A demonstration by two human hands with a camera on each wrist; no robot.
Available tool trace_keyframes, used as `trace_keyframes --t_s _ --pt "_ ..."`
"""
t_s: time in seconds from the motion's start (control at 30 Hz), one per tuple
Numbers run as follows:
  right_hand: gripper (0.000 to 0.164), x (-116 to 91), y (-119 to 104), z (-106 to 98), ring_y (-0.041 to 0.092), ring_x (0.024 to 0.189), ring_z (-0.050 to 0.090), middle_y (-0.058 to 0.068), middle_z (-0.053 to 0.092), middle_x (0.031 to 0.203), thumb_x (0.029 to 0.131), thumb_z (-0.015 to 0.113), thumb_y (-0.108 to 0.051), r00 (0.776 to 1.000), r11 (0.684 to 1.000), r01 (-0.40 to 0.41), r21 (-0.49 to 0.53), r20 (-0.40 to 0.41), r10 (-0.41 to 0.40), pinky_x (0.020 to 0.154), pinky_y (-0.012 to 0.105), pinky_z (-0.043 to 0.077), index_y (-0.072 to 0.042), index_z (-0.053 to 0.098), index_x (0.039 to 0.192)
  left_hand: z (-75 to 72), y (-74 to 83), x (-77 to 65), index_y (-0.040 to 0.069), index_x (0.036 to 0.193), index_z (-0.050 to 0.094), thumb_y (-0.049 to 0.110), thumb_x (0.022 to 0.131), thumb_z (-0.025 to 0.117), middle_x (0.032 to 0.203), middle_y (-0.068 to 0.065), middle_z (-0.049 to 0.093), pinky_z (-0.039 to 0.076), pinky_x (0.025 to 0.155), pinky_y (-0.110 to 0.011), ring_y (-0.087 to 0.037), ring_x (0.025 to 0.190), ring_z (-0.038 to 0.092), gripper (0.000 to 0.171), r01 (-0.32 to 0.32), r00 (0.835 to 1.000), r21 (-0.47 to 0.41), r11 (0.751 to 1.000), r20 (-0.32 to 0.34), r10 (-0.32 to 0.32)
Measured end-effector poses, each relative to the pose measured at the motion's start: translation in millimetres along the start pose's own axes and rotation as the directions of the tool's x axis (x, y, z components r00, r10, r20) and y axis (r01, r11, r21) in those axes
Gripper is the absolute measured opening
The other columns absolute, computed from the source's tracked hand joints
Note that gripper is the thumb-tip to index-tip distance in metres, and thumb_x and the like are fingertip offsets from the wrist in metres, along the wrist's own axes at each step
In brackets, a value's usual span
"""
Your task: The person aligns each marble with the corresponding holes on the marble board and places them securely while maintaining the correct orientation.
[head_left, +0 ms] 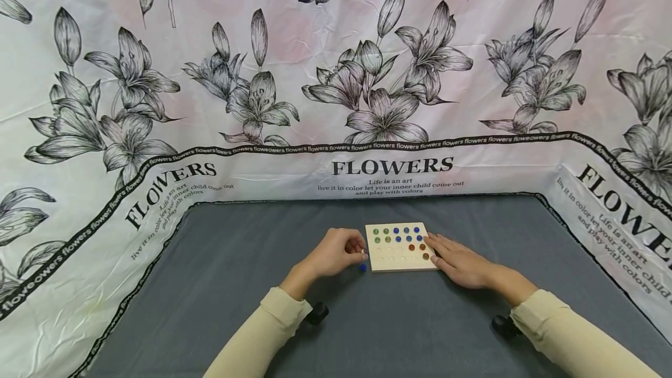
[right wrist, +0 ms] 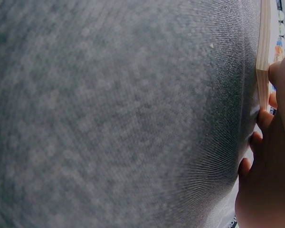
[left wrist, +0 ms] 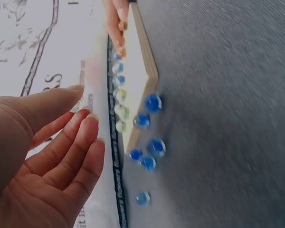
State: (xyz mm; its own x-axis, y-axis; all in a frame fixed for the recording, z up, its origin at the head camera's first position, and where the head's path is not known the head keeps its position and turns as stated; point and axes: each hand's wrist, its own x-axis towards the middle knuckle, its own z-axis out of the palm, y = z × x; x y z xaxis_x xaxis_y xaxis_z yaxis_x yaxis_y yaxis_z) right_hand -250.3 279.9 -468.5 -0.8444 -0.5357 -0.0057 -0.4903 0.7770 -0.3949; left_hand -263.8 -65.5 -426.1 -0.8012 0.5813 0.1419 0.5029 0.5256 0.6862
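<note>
A pale wooden board [head_left: 388, 265] with rows of shallow holes lies on the grey cloth. Green marbles [head_left: 375, 231] and blue marbles [head_left: 406, 230] fill its two far rows, and several reddish-brown marbles [head_left: 412, 247] sit at its near right. Just off the board's left edge, my left hand [head_left: 333, 254] hovers with bent fingers; its wrist view shows a gap between thumb and fingertips, no marble there. Several loose blue marbles [left wrist: 156, 147] lie on the cloth close to this hand. My right hand [head_left: 462, 261] rests on the board's right edge, fingers extended, thumb near the corner.
Grey cloth [head_left: 236, 284] covers the table around the board. A white flower-printed sheet [head_left: 283, 174] rises behind the table and along both sides. Dark wrist devices [head_left: 317, 313] show below the cream sleeves [head_left: 262, 331].
</note>
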Motion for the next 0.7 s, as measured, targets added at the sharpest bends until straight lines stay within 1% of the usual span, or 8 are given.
trace_keyframes --t_s 0.07,0.17,0.23,0.4,0.47,0.57,0.7 --pt "0.059 0.0 3.6 4.1 0.05 0.148 0.026 0.025 0.029 0.163 0.112 0.038 -0.036 1.0 1.0 0.003 -0.024 -0.008 -0.003 0.115 0.066 0.025 0.0 0.033 0.158 2.3 3.2 2.6 0.008 0.096 0.07 0.01 0.093 0.077 0.083 0.004 0.066 0.051 0.066 -0.023 -0.005 0.07 0.06 0.008 -0.011 1.0 -0.008 1.0 0.003 0.011" --pt "0.06 -0.8 6.8 8.0 0.047 0.15 0.026 0.022 0.029 0.164 0.112 0.037 -0.039 1.0 1.0 -0.002 -0.016 -0.017 0.002 0.116 0.064 0.024 -0.003 0.032 0.159 5.1 7.6 5.7 0.008 0.096 0.07 0.01 0.093 0.077 0.084 0.003 0.066 0.051 0.066 -0.022 -0.004 0.07 0.06 0.008 -0.024 1.0 -0.016 1.0 0.006 0.024" --pt "0.059 -1.5 6.8 8.1 0.049 0.148 0.027 0.024 0.03 0.163 0.112 0.037 -0.039 1.0 1.0 0.015 -0.013 -0.025 -0.016 0.114 0.066 0.026 -0.002 0.033 0.159 6.6 9.9 7.7 0.008 0.097 0.07 0.01 0.093 0.076 0.084 0.003 0.067 0.051 0.067 -0.022 -0.004 0.07 0.06 0.008 -0.037 0.999 -0.018 0.999 0.005 0.037" --pt "0.06 -0.4 8.5 8.0 0.047 0.15 0.023 0.023 0.027 0.165 0.112 0.036 -0.04 1.0 1.0 0.011 0.006 -0.015 -0.011 0.116 0.065 0.023 -0.003 0.031 0.16 10.5 14.3 14.4 0.007 0.097 0.07 0.009 0.093 0.076 0.085 0.001 0.067 0.051 0.068 -0.021 -0.004 0.071 0.06 0.007 -0.056 0.998 -0.015 0.998 0.002 0.056" --pt "0.062 0.4 9.6 8.1 0.045 0.152 0.021 0.02 0.025 0.166 0.112 0.035 -0.042 1.0 1.0 -0.006 0.013 -0.008 0.006 0.118 0.063 0.021 -0.004 0.029 0.16 11.7 16.9 17.2 0.007 0.097 0.07 0.009 0.093 0.076 0.085 0.001 0.068 0.051 0.068 -0.021 -0.004 0.072 0.06 0.007 -0.059 0.998 -0.013 0.998 0.003 0.059" --pt "0.061 1.0 10.1 7.5 0.046 0.151 0.022 0.022 0.025 0.166 0.112 0.035 -0.04 1.0 1.0 0.0 0.008 -0.006 0.0 0.118 0.063 0.021 -0.003 0.03 0.16 14.0 21.3 21.6 0.007 0.097 0.071 0.009 0.093 0.076 0.085 0.0 0.068 0.051 0.067 -0.021 -0.005 0.071 0.061 0.007 -0.063 0.998 -0.009 0.998 0.008 0.063" --pt "0.06 1.3 10.2 8.2 0.046 0.151 0.022 0.022 0.026 0.165 0.112 0.038 -0.038 1.0 1.0 -0.006 0.008 -0.003 0.006 0.118 0.063 0.022 -0.002 0.03 0.16 20.6 25.5 27.9 0.006 0.098 0.071 0.009 0.093 0.077 0.085 0.0 0.068 0.05 0.067 -0.019 -0.004 0.071 0.06 0.009 -0.069 0.997 -0.007 0.998 0.015 0.069"
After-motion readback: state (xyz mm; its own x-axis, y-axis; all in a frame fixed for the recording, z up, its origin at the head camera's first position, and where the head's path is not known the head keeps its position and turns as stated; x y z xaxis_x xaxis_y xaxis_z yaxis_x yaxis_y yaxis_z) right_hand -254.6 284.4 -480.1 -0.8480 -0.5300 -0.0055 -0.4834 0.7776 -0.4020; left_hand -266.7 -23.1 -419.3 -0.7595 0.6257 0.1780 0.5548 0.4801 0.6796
